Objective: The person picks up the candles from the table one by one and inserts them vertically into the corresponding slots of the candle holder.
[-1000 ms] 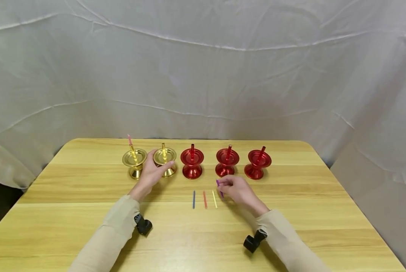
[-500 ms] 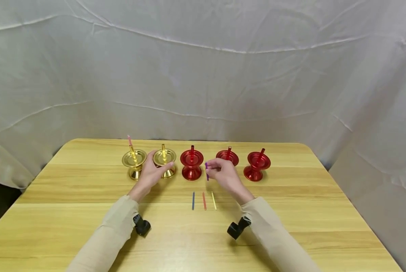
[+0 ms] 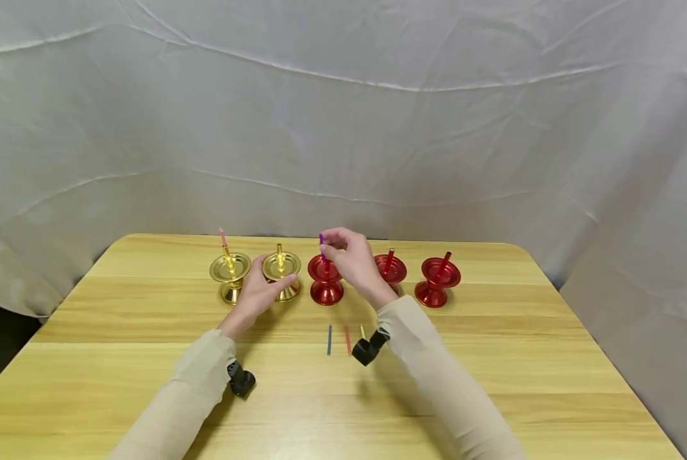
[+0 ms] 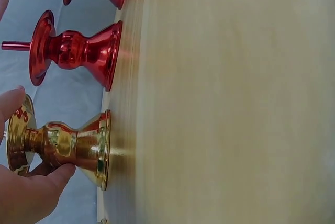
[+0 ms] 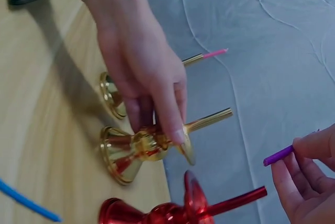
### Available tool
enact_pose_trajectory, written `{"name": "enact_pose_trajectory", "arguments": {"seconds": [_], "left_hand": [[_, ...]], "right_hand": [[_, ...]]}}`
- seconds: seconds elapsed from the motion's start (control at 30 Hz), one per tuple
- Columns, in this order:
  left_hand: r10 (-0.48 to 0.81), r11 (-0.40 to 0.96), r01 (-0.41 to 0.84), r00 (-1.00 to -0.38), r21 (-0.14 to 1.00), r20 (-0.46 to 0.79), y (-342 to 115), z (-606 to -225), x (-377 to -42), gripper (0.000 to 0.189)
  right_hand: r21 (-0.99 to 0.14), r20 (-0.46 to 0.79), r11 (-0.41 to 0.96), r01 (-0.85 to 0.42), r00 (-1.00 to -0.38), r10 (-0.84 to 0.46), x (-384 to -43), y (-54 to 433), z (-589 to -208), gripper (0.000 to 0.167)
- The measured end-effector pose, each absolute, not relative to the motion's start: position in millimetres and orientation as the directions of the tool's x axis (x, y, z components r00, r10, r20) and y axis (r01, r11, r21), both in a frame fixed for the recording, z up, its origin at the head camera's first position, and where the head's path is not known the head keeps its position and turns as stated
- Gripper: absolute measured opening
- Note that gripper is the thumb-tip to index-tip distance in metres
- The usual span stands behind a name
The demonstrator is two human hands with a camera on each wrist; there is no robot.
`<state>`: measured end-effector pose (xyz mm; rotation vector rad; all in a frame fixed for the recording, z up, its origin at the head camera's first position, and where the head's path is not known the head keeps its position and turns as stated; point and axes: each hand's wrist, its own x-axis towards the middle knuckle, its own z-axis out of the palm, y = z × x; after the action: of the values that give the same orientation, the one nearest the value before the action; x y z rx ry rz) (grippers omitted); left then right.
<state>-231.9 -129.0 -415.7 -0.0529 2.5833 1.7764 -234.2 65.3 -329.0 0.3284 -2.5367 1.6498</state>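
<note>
My left hand (image 3: 255, 295) grips the second gold candlestick (image 4: 63, 143) from the left, its thumb and fingers around the neck and dish. The candlestick stands on the table with its tube bare. My right hand (image 3: 351, 259) pinches a thin purple candle (image 5: 278, 155) between thumb and fingers. In the head view that candle overlaps the tube of the middle red candlestick (image 3: 326, 294). In the right wrist view its free end shows apart from the red tube (image 5: 238, 201). A pink candle (image 5: 214, 53) stands in the leftmost gold candlestick (image 3: 230, 267).
Two more red candlesticks stand to the right, one (image 3: 393, 269) partly behind my right hand and the outer one (image 3: 435, 281) in full view. A blue candle (image 3: 329, 340), a red candle (image 3: 347, 340) and a partly covered yellow candle (image 3: 363, 331) lie in front.
My right hand has lifted the purple candle off the table area near the yellow one and carried it left and up to the middle red candlestick. My left hand stays in place.
</note>
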Motion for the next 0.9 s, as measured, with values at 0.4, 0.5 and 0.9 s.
{"name": "enact_pose_trajectory", "arguments": {"seconds": [0.4,0.5,0.9], "left_hand": [[-0.037,0.380,-0.018,-0.999,0.925,-0.004,-140.6,-412.8,-228.2,0.080],[-0.036,0.381,-0.019,-0.999,0.924,-0.006,-141.8,-412.3,-227.9,0.080],[-0.018,0.365,-0.002,-1.000,0.931,0.005,-139.0,-412.5,-225.8,0.081]], "right_hand": [[-0.871,0.235,0.371,-0.322,-0.936,-0.262,-256.2,22.1,-309.7,0.021],[-0.872,0.235,0.364,-0.328,-0.931,-0.278,-257.9,11.8,-311.3,0.022],[-0.940,0.235,0.194,-0.280,-0.945,-0.228,-261.0,-13.9,-322.3,0.022]]}}
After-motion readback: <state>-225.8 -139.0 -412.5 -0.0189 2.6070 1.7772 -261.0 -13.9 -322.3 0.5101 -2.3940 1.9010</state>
